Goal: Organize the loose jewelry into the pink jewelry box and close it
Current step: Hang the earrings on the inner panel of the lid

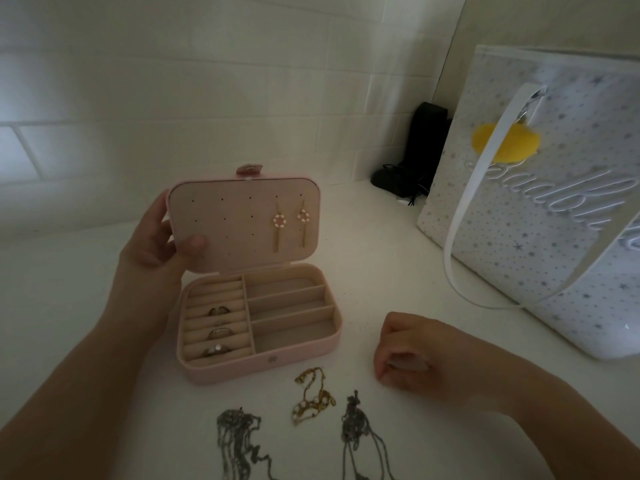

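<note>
box (pixel 263 358) open on counter, three rings slotted, earrings (pixel 289 225) on lid | left hand (pixel 159 237) grips lid (pixel 242 223) edge | right hand (pixel 405 355) curled, contents unclear | risk: chains (pixel 313 396) tangle when lifted | tote (pixel 540 202) right, clear of path

A: Surroundings? Light level?

B: Dim overall. White bench (pixel 363 237), faintly speckled, with a soft brighter patch near its middle.

A: Walls?

B: White tiled wall (pixel 173 81) behind, brick-laid rectangular tiles with pale grout lines. It meets a plain side wall (pixel 554 19) in the far right corner.

A: Anything in that corner?

B: A dark upright object (pixel 427 140) with black cords (pixel 398 181) at its base; too dim to identify. Just beside it, a white star-print bag (pixel 536 220) with a yellow pompom (pixel 498 143).
</note>
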Action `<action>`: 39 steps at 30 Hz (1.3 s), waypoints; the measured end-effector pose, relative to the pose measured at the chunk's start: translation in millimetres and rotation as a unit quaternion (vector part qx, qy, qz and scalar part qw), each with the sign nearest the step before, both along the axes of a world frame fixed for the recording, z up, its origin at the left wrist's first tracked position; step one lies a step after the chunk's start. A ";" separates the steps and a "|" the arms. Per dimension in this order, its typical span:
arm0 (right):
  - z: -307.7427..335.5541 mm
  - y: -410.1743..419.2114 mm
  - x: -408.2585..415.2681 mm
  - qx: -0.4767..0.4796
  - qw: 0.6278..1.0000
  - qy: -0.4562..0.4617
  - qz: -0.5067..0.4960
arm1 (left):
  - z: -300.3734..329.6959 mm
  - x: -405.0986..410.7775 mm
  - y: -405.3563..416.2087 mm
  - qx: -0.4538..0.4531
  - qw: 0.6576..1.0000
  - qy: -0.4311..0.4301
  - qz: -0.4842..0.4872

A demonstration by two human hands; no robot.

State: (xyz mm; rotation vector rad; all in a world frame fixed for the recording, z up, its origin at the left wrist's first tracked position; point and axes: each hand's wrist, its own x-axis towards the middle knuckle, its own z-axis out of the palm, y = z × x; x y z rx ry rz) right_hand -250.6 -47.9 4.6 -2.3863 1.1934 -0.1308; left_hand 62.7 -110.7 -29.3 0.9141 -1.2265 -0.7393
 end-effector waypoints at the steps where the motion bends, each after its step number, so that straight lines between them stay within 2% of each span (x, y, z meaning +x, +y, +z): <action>1: 0.6 0.6 0.7 0.005 1.000 0.003 0.004 | -0.1 0.0 0.1 0.002 1.000 0.002 0.001; 4: 2.0 -0.1 1.0 0.021 1.000 -0.008 0.012 | 0.6 -0.4 0.9 0.003 1.000 0.004 0.003; 16: -5.6 -5.8 0.2 0.052 0.994 -0.035 -0.085 | 1.9 -0.8 1.3 0.006 1.000 0.005 0.003; 39: -0.1 -7.4 7.3 0.066 0.985 0.002 -0.157 | 2.1 -1.1 1.2 0.008 1.000 0.009 0.003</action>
